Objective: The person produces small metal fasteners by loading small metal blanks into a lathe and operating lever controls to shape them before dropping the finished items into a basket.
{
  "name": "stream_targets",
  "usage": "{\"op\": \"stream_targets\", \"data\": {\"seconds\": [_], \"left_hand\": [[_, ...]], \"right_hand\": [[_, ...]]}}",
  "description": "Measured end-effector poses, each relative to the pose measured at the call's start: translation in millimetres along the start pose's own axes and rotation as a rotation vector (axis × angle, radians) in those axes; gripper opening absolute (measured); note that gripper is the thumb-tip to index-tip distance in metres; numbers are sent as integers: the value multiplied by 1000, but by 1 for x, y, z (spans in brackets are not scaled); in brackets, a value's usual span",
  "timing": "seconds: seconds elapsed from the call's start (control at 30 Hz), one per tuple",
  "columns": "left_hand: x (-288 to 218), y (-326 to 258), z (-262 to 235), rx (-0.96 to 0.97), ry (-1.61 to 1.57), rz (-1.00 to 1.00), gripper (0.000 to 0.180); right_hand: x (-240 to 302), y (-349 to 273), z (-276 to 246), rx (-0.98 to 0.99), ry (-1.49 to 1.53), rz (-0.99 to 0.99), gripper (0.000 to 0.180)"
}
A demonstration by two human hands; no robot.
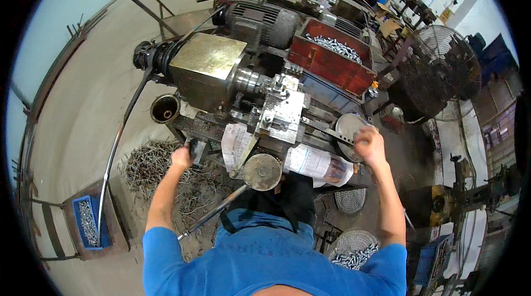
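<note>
A lathe-like machine with a brassy box housing, a chuck and a shiny metal slide block stands before me. My left hand is closed at the machine's front left, by a dark metal piece; what its fingers hold is hidden. My right hand has its fingers curled together over the edge of a round grey disc, beside a bar with a row of holes. What it grips, if anything, is too small to make out. Nearer me is another round metal disc.
A red bin of small metal parts sits behind the machine. Metal shavings heap on the floor at left, beyond them a blue tray of parts. A round basket holds parts near my right. A large fan stands far right.
</note>
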State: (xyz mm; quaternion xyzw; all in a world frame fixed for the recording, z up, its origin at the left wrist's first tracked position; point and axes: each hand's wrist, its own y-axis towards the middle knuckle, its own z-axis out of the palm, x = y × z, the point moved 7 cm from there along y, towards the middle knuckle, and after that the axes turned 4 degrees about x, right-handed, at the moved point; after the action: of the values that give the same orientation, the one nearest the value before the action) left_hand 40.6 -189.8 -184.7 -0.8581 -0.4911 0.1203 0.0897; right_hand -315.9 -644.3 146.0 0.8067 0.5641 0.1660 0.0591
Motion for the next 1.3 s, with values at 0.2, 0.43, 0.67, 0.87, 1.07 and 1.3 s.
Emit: {"op": "stream_targets", "data": {"seconds": [0.2,0.43,0.67,0.87,1.07,1.3], "left_hand": [[13,20,-37,134,348,37,32],[72,-19,-44,-49,-91,-149,48],[182,-92,25,197,-328,-376,44],[185,-159,70,368,-586,-526,33],[175,-124,50,217,-541,-337,28],[124,-92,17,140,-574,-236,28]], "right_hand": [[-107,-114,-6,128,29,573,59],[-262,-299,30,243,-428,984,54],[-189,-343,54,87,-440,972,24],[-33,-332,65,7,-85,1102,25],[-7,-329,79,-106,111,1118,34],[-7,-337,86,-57,70,1104,34]]}}
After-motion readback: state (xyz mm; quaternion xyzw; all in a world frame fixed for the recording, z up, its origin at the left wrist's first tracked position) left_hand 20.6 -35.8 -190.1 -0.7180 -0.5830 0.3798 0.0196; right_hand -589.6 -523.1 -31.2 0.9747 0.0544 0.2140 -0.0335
